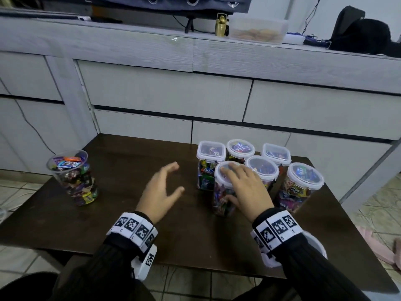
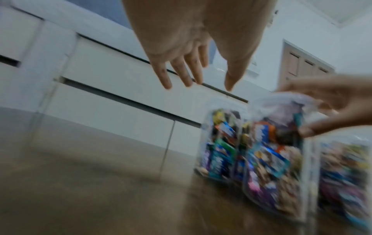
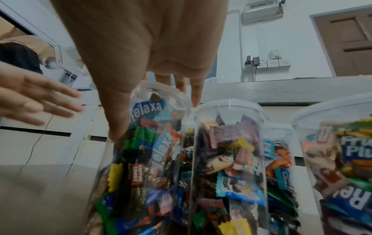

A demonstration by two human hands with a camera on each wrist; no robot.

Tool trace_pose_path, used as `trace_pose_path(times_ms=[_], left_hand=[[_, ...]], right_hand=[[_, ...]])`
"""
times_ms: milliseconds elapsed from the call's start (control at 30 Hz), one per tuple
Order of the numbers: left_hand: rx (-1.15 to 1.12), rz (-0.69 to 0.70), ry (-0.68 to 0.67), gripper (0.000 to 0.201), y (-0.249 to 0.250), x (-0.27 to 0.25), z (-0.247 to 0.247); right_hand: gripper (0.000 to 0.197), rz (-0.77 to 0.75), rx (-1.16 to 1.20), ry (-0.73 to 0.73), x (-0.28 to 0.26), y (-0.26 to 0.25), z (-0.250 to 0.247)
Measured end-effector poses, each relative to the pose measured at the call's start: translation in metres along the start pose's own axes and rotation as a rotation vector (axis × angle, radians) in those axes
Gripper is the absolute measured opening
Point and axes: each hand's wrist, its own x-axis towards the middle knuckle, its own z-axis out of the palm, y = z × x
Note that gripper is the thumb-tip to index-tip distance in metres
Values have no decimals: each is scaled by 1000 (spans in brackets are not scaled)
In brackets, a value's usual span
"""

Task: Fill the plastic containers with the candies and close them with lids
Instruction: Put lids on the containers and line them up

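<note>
The right hand [image 1: 245, 187] is resting on the nearest round container [image 1: 223, 192], its fingers [image 1: 230, 172] lying straight across the white lid [image 1: 221, 168] while the thumb is pressing against the clear wall below; nothing is being gripped between curled fingers. The left hand [image 1: 161, 190] is hovering just left of that container, apart from it, with its fingers [image 2: 181, 71] spread and relaxed and holding nothing. Both are working over the dark wooden counter [image 1: 130, 224].

Behind and beside the touched container, five more lidded containers [image 1: 303, 185] are standing upright in a tight cluster, all packed with wrapped candies [image 3: 159, 143]; two of the rear ones are square, the rest round. Well apart, at the counter's left edge, an open cup [image 1: 72, 177] is sitting heaped with candies and wearing no lid. Farther back, pale drawer fronts [image 1: 165, 92] are running along the wall.
</note>
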Motion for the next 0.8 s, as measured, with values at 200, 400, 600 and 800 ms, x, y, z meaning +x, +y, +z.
trace_pose_path(times_ms=[200, 400, 600, 800], left_hand=[[209, -76, 738, 72, -44, 8, -81], [391, -535, 798, 106, -107, 15, -132], [178, -696, 728, 105, -135, 27, -137], [60, -656, 579, 107, -111, 26, -114]], right_hand=[[77, 21, -109, 0, 6, -3, 6], [79, 22, -103, -40, 3, -3, 5], [83, -1, -23, -49, 3, -1, 1], [82, -17, 72, -57, 1, 3, -2]])
